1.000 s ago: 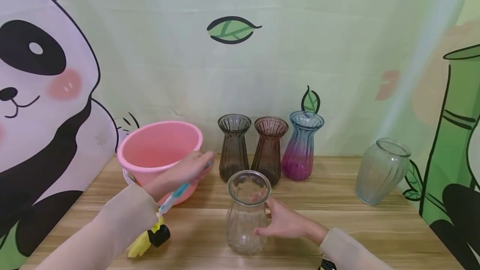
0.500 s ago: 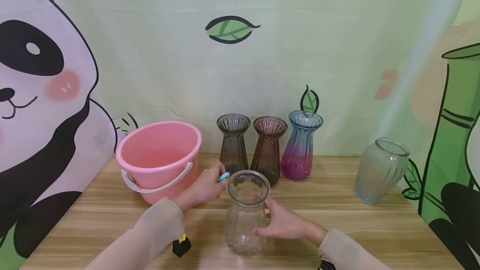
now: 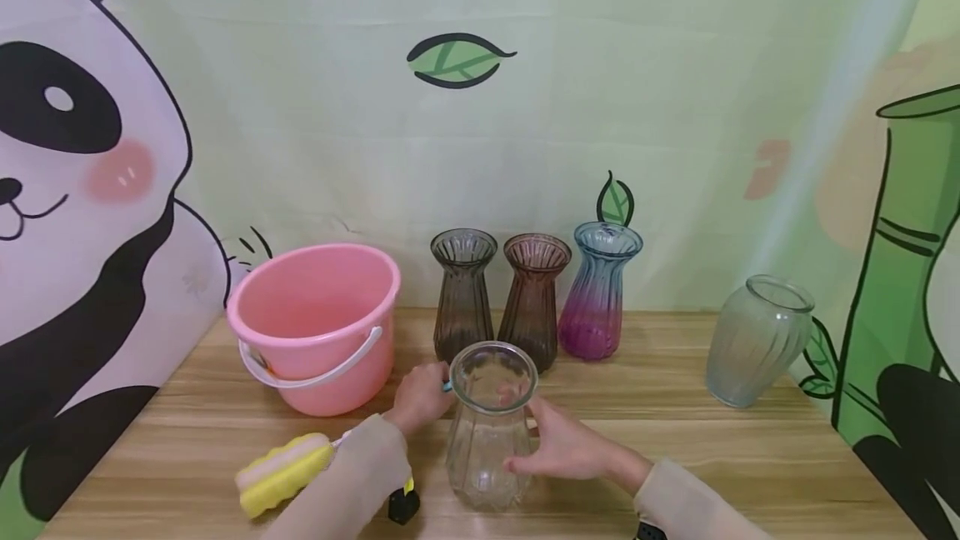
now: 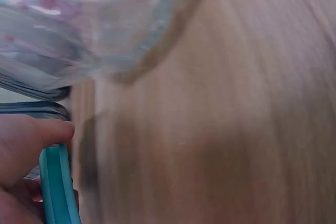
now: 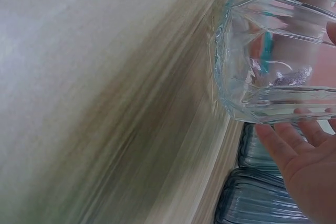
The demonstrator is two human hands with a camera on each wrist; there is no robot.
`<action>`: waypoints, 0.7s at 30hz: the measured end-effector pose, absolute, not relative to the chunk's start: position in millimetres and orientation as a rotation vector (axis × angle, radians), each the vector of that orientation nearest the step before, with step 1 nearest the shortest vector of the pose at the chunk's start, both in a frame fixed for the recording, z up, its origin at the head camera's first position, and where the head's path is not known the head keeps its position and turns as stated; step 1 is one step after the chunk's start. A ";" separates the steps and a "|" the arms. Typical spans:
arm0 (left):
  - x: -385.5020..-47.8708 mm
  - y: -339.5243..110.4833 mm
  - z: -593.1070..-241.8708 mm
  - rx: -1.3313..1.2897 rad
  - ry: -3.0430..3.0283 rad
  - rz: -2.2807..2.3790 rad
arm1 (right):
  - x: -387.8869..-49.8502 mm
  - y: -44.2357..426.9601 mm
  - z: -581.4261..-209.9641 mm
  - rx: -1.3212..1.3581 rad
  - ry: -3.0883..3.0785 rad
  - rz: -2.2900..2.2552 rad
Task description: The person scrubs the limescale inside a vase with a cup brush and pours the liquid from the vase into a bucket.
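A clear ribbed glass vase (image 3: 489, 452) stands upright at the front middle of the wooden table. My right hand (image 3: 566, 442) grips its right side, thumb in front and fingers around the back, as the right wrist view also shows with the vase's faceted base (image 5: 231, 61). Just left of the vase, my left hand (image 3: 422, 394) holds a sponge bottle brush by its teal handle (image 4: 59, 184). The brush's yellow and pale sponge head (image 3: 285, 473) points back to the left, low over the table; my sleeve hides part of the shaft.
A pink bucket (image 3: 378, 365) with a white handle stands at the left. Behind the clear vase are a grey vase (image 3: 462, 307), a brown vase (image 3: 531, 307) and a blue-purple vase (image 3: 596, 298). A frosted vase (image 3: 753, 348) stands at the right, before a printed cloth (image 3: 675, 107).
My left hand has moved right and down from in front of the bucket to beside the clear vase, bringing the brush along. My right hand keeps its grip on the vase.
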State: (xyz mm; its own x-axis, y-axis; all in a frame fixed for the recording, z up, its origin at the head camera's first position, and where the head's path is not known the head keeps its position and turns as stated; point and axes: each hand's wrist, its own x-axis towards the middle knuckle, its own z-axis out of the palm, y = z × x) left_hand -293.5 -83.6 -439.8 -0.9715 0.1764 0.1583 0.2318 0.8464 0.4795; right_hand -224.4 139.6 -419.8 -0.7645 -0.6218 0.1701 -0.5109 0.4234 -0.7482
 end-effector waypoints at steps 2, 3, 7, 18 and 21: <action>-294.5 -83.0 -444.8 -0.307 -2.929 -0.770 | -224.0 139.2 -419.4 -1.010 2.519 -1.278; -294.9 -82.6 -446.5 -0.300 -2.937 -0.774 | -223.7 139.0 -419.1 -1.006 2.511 -1.285; -296.6 -81.7 -449.9 -0.272 -2.966 -0.805 | -222.5 138.8 -418.7 -0.998 2.490 -1.306; -293.6 -85.3 -443.6 -0.227 -3.015 -0.830 | -221.6 139.4 -422.3 -1.032 2.530 -1.289; -293.9 -87.2 -443.1 -0.226 -3.022 -0.838 | -220.1 139.5 -422.1 -1.021 2.532 -1.286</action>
